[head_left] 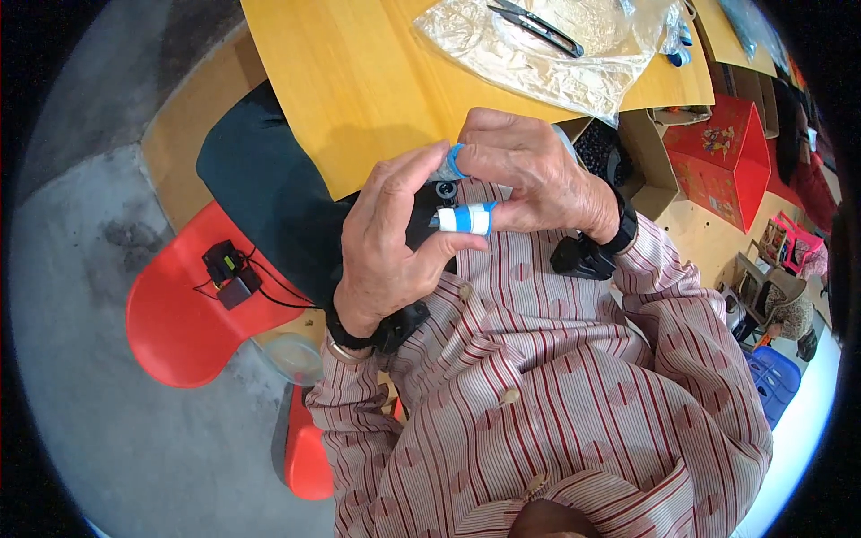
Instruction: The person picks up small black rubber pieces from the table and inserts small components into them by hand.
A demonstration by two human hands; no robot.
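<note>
Both my hands are raised in front of my chest at the table's near edge, fingers curled toward each other. My left hand (386, 229) is closed, its thumb and fingertips meeting those of my right hand (529, 170). A blue-and-white band (465, 219) lies around the tip of my right thumb. A second, blue-and-grey band (451, 164) is at my right index fingertip. Between the fingers shows a small dark round piece (446, 190); whether it is held or lies behind cannot be told. Anything pinched at the fingertips is too small to name.
Black thread snips (543, 29) lie on a clear plastic bag (538, 67) on the yellow table (341, 90). Left are a red stool (170, 314) carrying a black device with cables (235, 276), and a dark seat (247, 161). A red box (722, 161) stands right.
</note>
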